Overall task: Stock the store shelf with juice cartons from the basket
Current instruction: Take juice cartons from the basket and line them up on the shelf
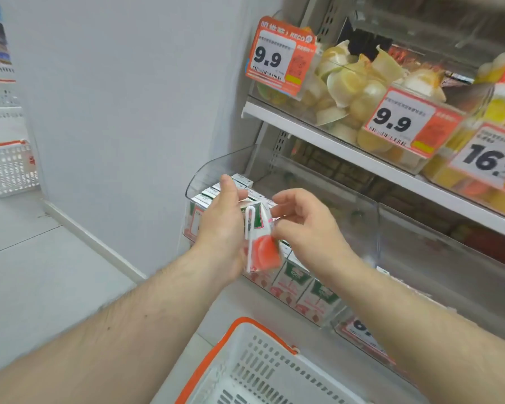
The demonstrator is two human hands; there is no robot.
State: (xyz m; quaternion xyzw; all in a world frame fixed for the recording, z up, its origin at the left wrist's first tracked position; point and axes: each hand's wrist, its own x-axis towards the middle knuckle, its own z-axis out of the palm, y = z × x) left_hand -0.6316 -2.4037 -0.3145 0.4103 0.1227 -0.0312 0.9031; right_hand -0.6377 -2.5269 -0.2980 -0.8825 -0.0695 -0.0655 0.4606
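Head view, looking down past two bare forearms toward a store shelf (318,135). The left hand (225,225) holds a small juice carton (261,243) out in front of the lower shelf bin, its fingers wrapped round the far side and the thumb up near the top edge. The carton is white with a green band and a red fruit picture, and a white straw runs down its near face. The right hand (306,225) is just beside it, its fingers (280,211) curled loosely with the tips at the carton's upper right corner; I cannot tell from here whether they pinch it or only touch it.

Behind and below the hands, a clear plastic bin (362,211) on the lower shelf holds a row of matching cartons (301,290), standing upright along its front. The upper shelf carries pale fruit cups (359,88) behind orange price tags (277,58). At the bottom of the view sits a white basket (263,371) with an orange rim. A second white basket (9,167) stands on the floor far off to the left, against the wall.
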